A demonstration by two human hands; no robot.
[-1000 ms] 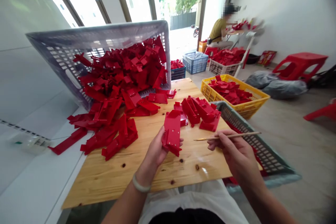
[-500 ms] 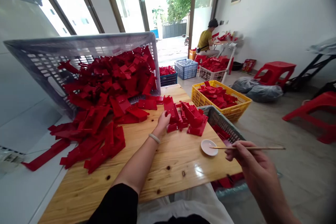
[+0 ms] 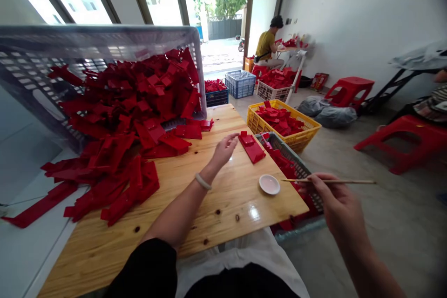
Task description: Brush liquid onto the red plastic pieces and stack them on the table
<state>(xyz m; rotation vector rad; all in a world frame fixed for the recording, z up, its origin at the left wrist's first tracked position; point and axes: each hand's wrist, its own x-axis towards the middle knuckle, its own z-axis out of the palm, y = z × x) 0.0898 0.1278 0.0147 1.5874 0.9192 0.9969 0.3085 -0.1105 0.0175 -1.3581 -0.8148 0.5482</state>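
My left hand [image 3: 225,150] is stretched over the table with its fingers extended and nothing held in them. Just beyond its fingertips, a flat red plastic piece [image 3: 252,148] with small raised parts lies at the table's right edge. My right hand [image 3: 335,200] pinches a thin paintbrush [image 3: 352,181], held level with its tip pointing left. That tip hovers just right of a small white dish [image 3: 269,185] on the table. Below the right edge, a grey crate [image 3: 296,160] contains several red pieces, partly hidden by the table and my right hand.
A large plastic-lined crate [image 3: 122,32] lies tipped on its side at the left, red pieces [image 3: 132,102] spilling onto the wooden table [image 3: 167,223]. On the floor stand a yellow crate [image 3: 307,137], a blue crate [image 3: 240,86] and red stools [image 3: 405,135]. Another person [image 3: 267,44] sits farther back.
Most of the red pieces beside my left hand have left the table's right edge, and the grey crate shows more. My left hand has come off them, its fingers now extended. The view has shifted.
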